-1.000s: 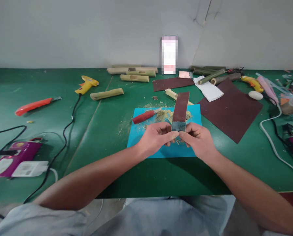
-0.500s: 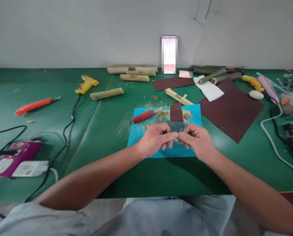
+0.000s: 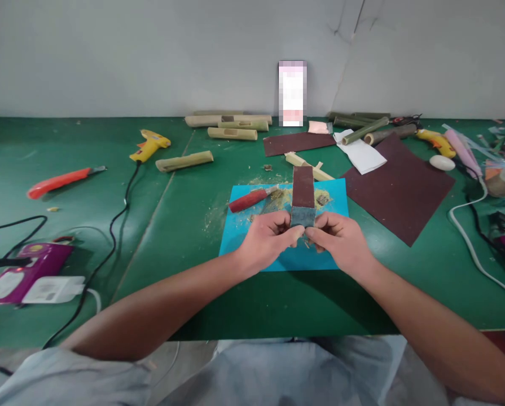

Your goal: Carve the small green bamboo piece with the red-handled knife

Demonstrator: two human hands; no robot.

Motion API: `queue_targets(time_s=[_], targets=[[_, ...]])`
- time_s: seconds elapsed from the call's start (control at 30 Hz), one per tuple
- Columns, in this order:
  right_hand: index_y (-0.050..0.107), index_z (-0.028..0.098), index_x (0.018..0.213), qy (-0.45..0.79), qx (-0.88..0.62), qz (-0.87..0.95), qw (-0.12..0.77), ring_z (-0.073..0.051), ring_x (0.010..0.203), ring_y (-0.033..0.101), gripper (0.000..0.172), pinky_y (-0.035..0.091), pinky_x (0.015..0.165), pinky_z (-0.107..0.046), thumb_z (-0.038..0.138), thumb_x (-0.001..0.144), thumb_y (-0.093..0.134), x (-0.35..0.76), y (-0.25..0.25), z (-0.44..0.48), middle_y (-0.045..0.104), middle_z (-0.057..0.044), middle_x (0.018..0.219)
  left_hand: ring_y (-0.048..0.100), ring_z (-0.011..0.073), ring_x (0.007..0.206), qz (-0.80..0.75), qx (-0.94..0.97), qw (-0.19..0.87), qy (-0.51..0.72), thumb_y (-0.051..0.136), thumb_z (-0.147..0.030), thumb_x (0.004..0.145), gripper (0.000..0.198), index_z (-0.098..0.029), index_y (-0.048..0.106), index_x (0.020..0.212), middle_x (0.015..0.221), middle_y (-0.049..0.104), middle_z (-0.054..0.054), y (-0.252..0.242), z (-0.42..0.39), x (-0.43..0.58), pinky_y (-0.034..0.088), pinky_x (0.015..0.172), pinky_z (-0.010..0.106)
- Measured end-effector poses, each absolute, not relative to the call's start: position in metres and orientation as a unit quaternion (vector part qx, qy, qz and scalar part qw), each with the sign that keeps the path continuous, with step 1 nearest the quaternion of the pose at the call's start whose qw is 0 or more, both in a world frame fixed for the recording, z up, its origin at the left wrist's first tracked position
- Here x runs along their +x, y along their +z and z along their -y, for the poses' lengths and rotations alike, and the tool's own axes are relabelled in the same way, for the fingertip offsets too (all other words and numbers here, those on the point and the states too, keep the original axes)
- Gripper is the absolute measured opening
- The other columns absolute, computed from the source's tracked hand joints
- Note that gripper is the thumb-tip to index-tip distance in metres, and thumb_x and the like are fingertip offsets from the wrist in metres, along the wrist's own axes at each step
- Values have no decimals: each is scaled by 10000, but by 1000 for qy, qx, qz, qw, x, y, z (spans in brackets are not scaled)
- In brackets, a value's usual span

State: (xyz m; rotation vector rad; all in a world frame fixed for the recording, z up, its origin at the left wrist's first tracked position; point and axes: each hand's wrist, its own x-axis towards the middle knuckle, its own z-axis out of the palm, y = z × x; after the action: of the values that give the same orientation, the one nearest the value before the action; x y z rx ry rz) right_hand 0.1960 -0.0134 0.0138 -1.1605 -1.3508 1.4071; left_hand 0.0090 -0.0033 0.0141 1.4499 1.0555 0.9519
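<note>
Between my left hand [image 3: 271, 237] and my right hand [image 3: 339, 237] is a narrow strip of sandpaper [image 3: 303, 186], brown on its grit side. Its near end is folded over, showing the grey printed back. Both hands are closed on that folded end, thumbs close together in front. Beneath them lies a bright blue sheet [image 3: 277, 262] strewn with pale shavings [image 3: 323, 198]. A red-handled knife [image 3: 250, 200] rests on the sheet, left of the strip. Just beyond the strip is a split piece of bamboo [image 3: 307, 165], partly hidden by it.
Larger brown sandpaper [image 3: 404, 192] lies at right, under a white paper [image 3: 362, 155]. Bamboo tubes [image 3: 232, 134] lie along the wall. A yellow glue gun [image 3: 148, 145], an orange cutter [image 3: 60, 183] and a purple power strip [image 3: 44, 262] with cords are at left. A phone [image 3: 292, 93] leans on the wall.
The sandpaper strip's far end now reaches further up and away, and less of the printed fold shows. My fingers have shifted slightly along the fold; the rest looks unchanged.
</note>
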Motion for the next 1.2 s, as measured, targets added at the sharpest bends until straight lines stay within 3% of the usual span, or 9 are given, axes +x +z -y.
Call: queue_targets(time_s=[0.2,0.4,0.57,0.8,1.2], targets=[[517,240,635,560,-448,543,437,-85,440,455,334,360,439,-242,413,794,755,195,14,14,523,68,511,421,67,433,-413,593,577,381,700,-395,854,379,-178,575,569,490,571,-15,16,0,9,317,421,205],[512,239,639,571,-451,536,428,-85,442,471,337,360,435,-241,425,792,748,192,11,16,531,63,535,418,63,431,-424,584,556,412,709,-358,820,389,-182,519,530,461,528,-30,15,1,11,307,422,199],[534,235,666,573,-449,542,420,-89,468,500,308,388,459,-248,424,806,733,194,15,17,572,51,580,428,66,438,-394,593,573,406,675,-375,849,315,-166,625,618,515,580,-14,13,0,9,323,424,205],[577,228,712,564,-443,551,427,-97,494,522,257,414,489,-259,416,835,703,197,11,14,598,40,617,425,60,445,-435,613,520,407,643,-315,906,378,-179,566,561,496,570,-25,12,2,7,329,439,195],[547,242,699,537,-457,562,433,-102,504,492,249,370,492,-265,392,859,666,195,12,15,541,59,567,429,58,475,-448,628,455,445,678,-282,860,357,-180,500,568,502,536,-37,8,-4,8,339,471,185]])
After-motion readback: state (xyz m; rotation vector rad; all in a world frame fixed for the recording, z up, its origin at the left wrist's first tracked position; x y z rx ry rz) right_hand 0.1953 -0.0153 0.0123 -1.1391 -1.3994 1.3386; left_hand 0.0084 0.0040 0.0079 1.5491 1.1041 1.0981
